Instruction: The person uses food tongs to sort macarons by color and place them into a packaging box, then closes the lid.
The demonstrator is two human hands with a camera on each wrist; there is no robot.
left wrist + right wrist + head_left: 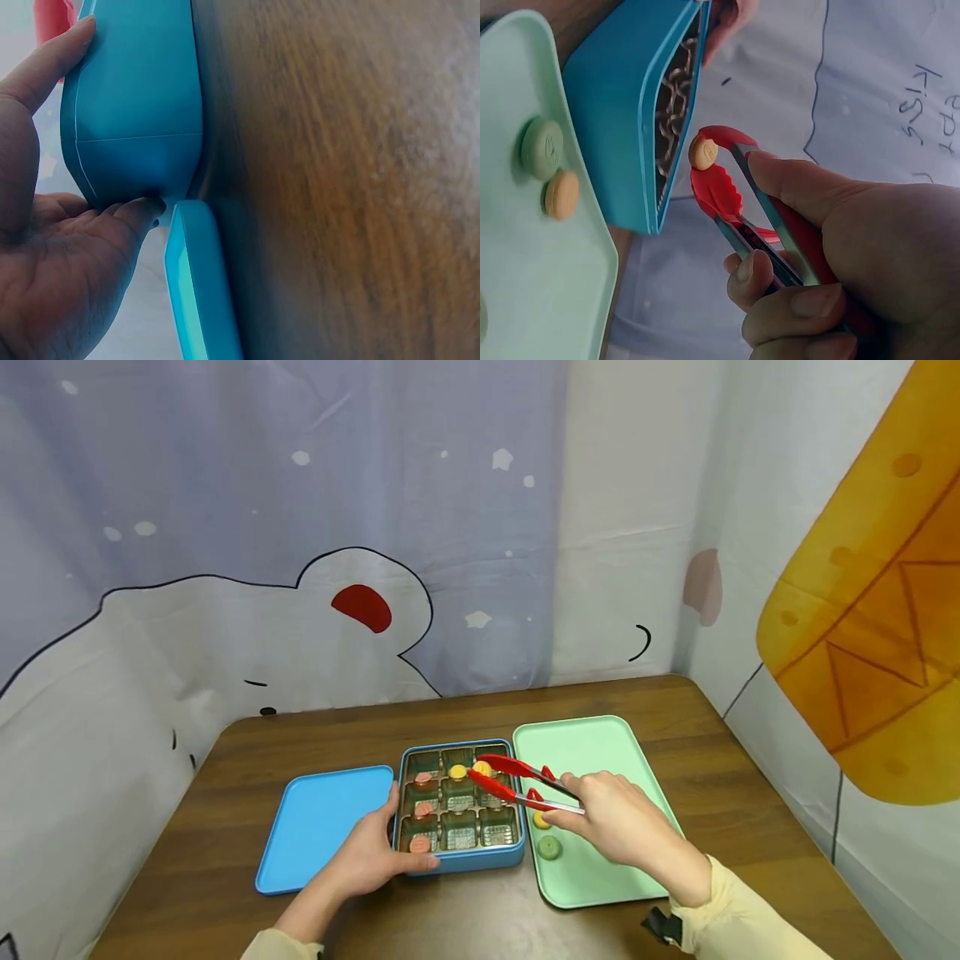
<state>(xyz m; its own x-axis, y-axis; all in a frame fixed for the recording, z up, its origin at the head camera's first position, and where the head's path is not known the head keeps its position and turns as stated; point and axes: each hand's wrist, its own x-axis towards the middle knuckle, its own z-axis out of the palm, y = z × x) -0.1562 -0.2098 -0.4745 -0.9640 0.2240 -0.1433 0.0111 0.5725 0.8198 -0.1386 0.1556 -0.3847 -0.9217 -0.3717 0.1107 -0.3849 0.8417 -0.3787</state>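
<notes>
My right hand [618, 822] grips red-tipped metal tongs [776, 217]. Between the tong tips sits a small round yellow cookie [703, 153], held above the back right of a blue box [480, 860]. The box has a divided insert with several compartments. Pink cookies [420, 844] lie in its left column, and another yellow cookie [457, 772] is in the back middle compartment. My left hand [367, 856] holds the box's front left corner, thumb along the front wall and fingers at the left side; some fingertips are hidden in the left wrist view.
A pale green tray [592, 881] stands right of the box, with a green cookie [549, 847] and a yellow one near its left edge. A blue lid [322, 818] lies to the left. All rest on a brown wooden table [300, 735], with printed curtains behind.
</notes>
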